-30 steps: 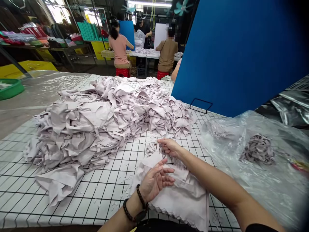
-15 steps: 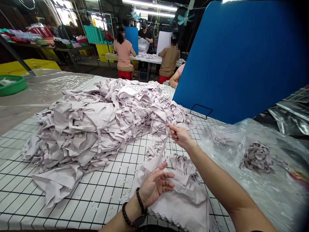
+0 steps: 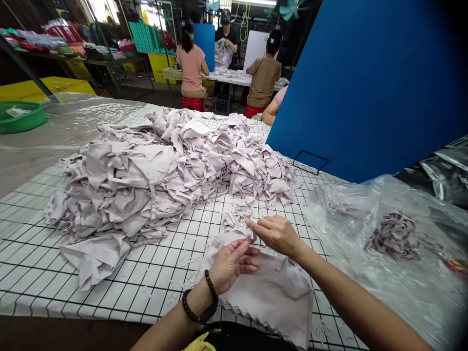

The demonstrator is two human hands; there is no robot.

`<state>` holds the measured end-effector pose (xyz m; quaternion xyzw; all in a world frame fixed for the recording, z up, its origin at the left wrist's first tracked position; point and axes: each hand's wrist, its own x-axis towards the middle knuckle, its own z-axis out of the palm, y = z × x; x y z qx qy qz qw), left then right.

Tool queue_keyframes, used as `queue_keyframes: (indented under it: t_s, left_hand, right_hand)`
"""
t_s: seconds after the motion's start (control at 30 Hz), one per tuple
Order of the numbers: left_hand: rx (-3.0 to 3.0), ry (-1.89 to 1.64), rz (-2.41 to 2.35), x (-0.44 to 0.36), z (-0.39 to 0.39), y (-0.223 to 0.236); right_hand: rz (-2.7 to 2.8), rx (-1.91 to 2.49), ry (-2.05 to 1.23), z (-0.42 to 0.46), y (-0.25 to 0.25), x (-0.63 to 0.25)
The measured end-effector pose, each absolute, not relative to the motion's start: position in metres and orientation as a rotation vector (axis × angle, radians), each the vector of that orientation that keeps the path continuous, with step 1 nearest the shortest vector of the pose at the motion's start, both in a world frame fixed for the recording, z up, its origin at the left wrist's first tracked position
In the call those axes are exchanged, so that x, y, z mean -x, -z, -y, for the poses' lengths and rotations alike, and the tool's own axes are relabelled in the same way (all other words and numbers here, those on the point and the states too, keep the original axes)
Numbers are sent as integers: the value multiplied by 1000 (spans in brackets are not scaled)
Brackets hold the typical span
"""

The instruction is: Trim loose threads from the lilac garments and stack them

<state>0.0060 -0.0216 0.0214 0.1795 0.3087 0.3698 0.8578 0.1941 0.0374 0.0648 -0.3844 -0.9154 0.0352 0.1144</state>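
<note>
My left hand (image 3: 231, 263), with a bead bracelet on the wrist, rests curled on a stack of pale lilac cloth pieces (image 3: 270, 297) at the near table edge, holding its top layer. My right hand (image 3: 275, 233) pinches the far corner of that stack, close to the left hand's fingertips. Just beyond lies a small heap of torn-off lilac strips (image 3: 237, 218). A large pile of the same lilac cloth (image 3: 164, 168) covers the middle of the grid-patterned table (image 3: 32, 253).
A clear plastic bag (image 3: 395, 243) with lilac scraps lies at the right. A blue board (image 3: 369, 83) stands behind it on a wire stand. A green basin (image 3: 20, 116) sits far left. Several people work at a far table (image 3: 226, 78).
My right hand, which had lifted a thin strip up and away from the stack, has come back down to the stack's far corner beside my left hand.
</note>
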Motion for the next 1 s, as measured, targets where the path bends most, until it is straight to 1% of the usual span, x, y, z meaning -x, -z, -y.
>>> queue_keyframes:
  t_s: [0.13, 0.33, 0.47, 0.6, 0.7, 0.83, 0.93, 1.0]
  left_hand:
    - [-447, -781, -719, -11, 26, -20]
    - [-371, -759, -643, -9, 26, -30]
    - [-515, -759, -706, -9, 26, -28]
    - [-647, -731, -769, -12, 28, -23]
    - [-692, -687, -790, -13, 27, -21]
    - [-860, -590, -823, -12, 28, -21]
    - [-972, -504, -842, -10, 30, -21]
    - [-1007, -464, -864, -8, 33, -21]
  right_hand:
    - [2697, 1197, -29, -36, -61, -196]
    - [2713, 1207, 9, -30, -67, -193]
    - [2731, 1262, 52, -29, -71, -192]
    - [2722, 1415, -59, -25, -77, -189]
    - [2635, 1459, -363, -19, -90, -186]
    - [2540, 1150, -1066, -17, -109, -185]
    - [2514, 988, -1501, -23, -109, -186]
    - [2452, 1002, -1695, -27, -100, -188]
